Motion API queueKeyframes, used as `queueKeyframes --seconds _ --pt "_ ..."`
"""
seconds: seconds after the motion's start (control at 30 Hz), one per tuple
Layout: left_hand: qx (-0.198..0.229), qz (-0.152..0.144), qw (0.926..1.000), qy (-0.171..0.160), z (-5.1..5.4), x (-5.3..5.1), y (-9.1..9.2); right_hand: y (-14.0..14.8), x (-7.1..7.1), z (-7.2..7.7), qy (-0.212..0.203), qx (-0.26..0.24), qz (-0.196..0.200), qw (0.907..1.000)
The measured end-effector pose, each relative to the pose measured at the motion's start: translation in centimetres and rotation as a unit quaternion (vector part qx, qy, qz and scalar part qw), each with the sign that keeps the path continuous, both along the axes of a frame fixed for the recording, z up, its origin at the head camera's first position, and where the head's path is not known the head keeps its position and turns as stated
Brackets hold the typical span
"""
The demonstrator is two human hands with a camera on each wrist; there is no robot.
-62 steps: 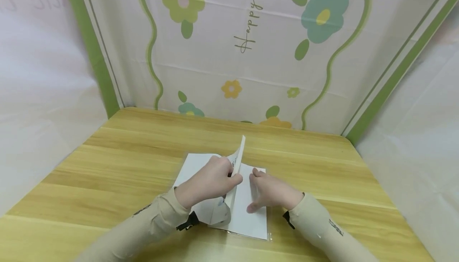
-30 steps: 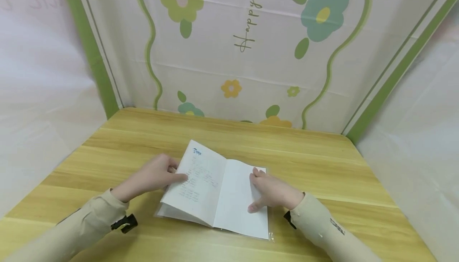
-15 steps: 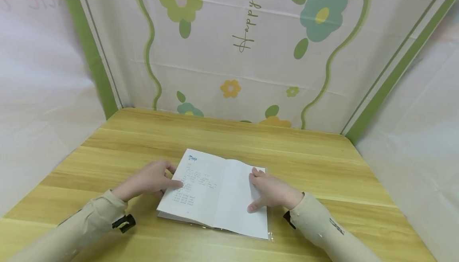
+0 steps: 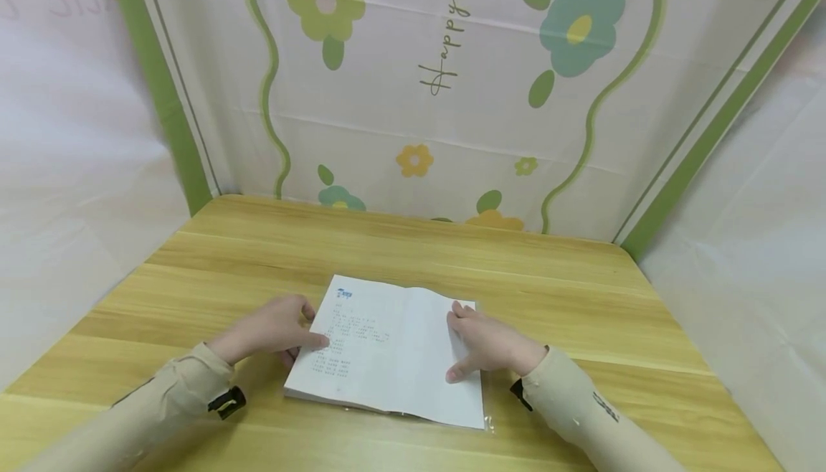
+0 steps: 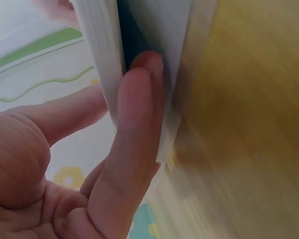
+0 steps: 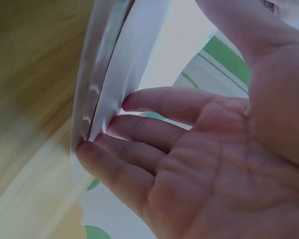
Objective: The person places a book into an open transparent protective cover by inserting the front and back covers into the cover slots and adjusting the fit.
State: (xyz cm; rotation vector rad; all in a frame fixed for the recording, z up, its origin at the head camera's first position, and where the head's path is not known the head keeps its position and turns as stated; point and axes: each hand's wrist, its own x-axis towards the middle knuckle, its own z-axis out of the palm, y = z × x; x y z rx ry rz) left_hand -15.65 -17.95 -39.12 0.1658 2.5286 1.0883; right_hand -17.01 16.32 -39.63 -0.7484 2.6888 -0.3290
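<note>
Lower centre, the open white paper booklet [image 4: 422, 364] settles flatter, its page [image 4: 364, 364] seemingly turned, left hand [image 4: 271, 328] pinching, right hand [image 4: 493, 343] touching unclenched.

Your table [image 4: 568, 271]: yellowish wood grain, streaks running roughly nine to three, far corners rounded at ten and two. Open booklet [image 4: 395, 354] lies on it, straight ahead of you, spine close to twelve-to-six. Printed page [image 4: 355, 346] on its nine o'clock side, blue mark [image 4: 344, 293] toward eleven; white page [image 4: 426, 364] at three. Clear plastic edge [image 4: 488, 425] shows at four.
</note>
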Motion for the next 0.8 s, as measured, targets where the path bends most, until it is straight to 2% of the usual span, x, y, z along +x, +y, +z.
queueKeyframes --seconds 0.17,0.47,0.67,0.8 --pt "-0.01 -0.004 0.9999 -0.001 0.0 0.1 0.1 0.3 -0.3 -0.1 -0.003 -0.009 -0.001 1.0" --pt "-0.024 -0.006 0.9997 -0.004 0.9 0.6 0.6 0.8 -0.8 -0.4 -0.01 -0.02 -0.004 0.9997" --pt "-0.03 -0.004 0.9995 0.001 0.6 0.4 0.7 0.9 -1.0 -0.4 -0.007 -0.018 0.001 0.9998" --pt "-0.047 -0.002 0.9988 0.016 0.6 0.3 1.0 0.9 -1.0 -0.4 -0.008 -0.022 0.005 0.9997"
